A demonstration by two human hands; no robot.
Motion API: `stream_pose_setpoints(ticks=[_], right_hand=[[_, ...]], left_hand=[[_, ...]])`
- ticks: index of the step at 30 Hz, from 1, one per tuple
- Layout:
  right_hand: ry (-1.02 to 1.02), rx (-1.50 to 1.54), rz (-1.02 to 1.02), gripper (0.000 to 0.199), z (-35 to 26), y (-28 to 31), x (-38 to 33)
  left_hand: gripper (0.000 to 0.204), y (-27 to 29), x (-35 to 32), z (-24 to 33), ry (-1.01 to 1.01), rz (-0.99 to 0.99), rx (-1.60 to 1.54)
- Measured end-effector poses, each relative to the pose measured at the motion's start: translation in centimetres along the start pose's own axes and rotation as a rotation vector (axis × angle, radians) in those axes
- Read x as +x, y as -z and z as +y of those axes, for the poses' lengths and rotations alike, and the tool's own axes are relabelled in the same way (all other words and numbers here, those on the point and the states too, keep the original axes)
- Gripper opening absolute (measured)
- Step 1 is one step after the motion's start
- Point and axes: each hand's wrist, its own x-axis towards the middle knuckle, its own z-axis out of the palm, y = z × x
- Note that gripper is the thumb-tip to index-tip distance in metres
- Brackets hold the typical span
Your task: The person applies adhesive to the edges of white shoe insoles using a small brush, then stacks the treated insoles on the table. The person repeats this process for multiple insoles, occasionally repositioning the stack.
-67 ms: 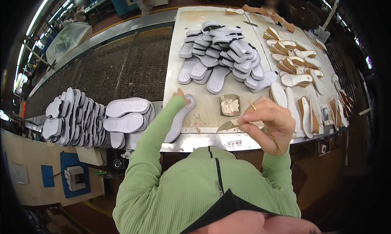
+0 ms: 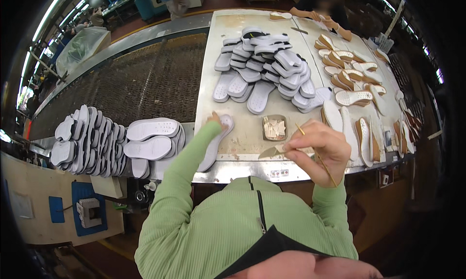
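A single pale grey shoe sole (image 2: 213, 145) lies lengthwise near the table's front edge. My left hand (image 2: 215, 119) is at its far end, fingers apart and touching its side; the sleeve partly hides them. To the right, above the table edge, my right hand (image 2: 323, 148) is closed. Its thumb and forefinger pinch a flat, pointed, olive-grey piece (image 2: 270, 152), whose exact kind I cannot make out. A thin yellow stick (image 2: 326, 170) passes through the same hand. Between the hands stands a small box (image 2: 274, 128) of cream-coloured scraps.
A heap of grey soles (image 2: 262, 65) covers the table's middle. More soles (image 2: 92, 140) stand packed at the left, beside a dark mesh conveyor (image 2: 131, 85). White-and-tan wedge soles (image 2: 353, 97) lie at the right. Across the table is another person's hand (image 2: 330, 23).
My left hand has shifted slightly and its fingers sit closer to the sole. My right hand keeps its hold almost unmoved.
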Motion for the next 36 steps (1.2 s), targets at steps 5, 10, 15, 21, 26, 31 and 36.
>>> stream_pose_setpoints(ticks=[5, 10, 15, 21, 26, 31, 36], right_hand=[[-0.041, 0.044, 0.009, 0.022, 1.2, -0.6, 0.3], [-0.087, 0.046, 0.006, 0.021, 1.8, -0.6, 0.4], [-0.149, 0.117, 0.078, 0.024, 1.9, -0.3, 0.6], [-0.232, 0.12, 0.193, 0.024, 2.5, -0.7, 1.0], [-0.254, -0.002, 0.171, 0.021, 4.2, -0.5, 1.6], [-0.199, -0.021, 0.073, 0.022, 6.4, -0.8, 2.5], [-0.215, -0.005, 0.02, 0.022, 7.2, -1.2, 2.7]], left_hand=[[0.078, 0.5, -4.2, -0.1, -0.313, 0.124, -0.123], [0.063, 5.1, -7.8, 4.0, -0.485, 0.337, -0.168], [0.06, 13.4, -10.5, 7.0, -0.827, 0.446, -0.623], [0.059, 16.9, -16.7, 8.9, -0.909, 0.069, -1.05], [0.061, 16.2, -18.7, 9.2, -0.92, -0.168, -0.922], [0.068, 15.0, -18.9, 9.3, -0.955, -0.124, -0.97], [0.07, 14.3, -18.6, 9.0, -0.955, -0.129, -0.962]])
